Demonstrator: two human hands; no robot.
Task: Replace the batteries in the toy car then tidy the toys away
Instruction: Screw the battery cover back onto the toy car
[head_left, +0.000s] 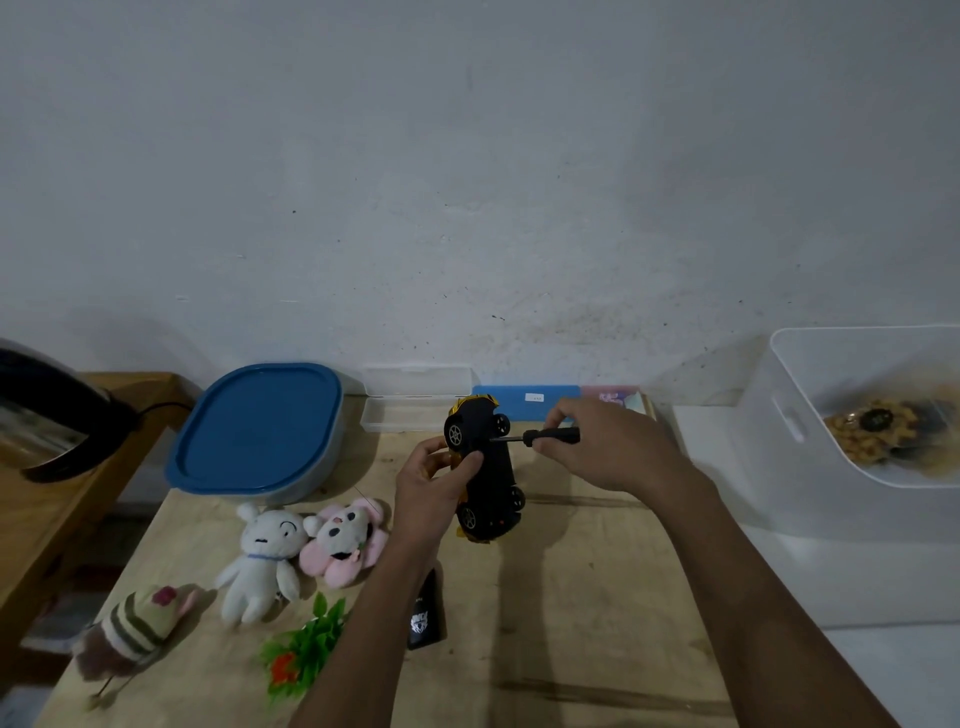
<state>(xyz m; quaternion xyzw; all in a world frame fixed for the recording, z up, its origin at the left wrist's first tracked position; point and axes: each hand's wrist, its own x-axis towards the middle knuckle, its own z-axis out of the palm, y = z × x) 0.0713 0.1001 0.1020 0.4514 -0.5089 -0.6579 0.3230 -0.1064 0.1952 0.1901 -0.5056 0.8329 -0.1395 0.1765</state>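
My left hand (434, 480) grips a yellow toy car (485, 467), held on its side above the wooden table (597, 597) with its black underside facing right. A small black-handled screwdriver (540, 437) is gripped in my right hand (602, 441), its tip touching the car's underside near the upper wheels. On the table's left part lie a white plush rabbit (262, 558), a pink plush (345, 540), a striped plush (132, 629) and a green plastic plant (304, 649). A black remote control (427, 618) shows partly under my left forearm.
A blue-lidded container (257, 428) stands at the back left. A clear open case (410, 402) and a blue box (535, 402) line the wall. A white translucent bin (857, 421) holding a toy sits to the right. A black kettle (47, 415) is at far left.
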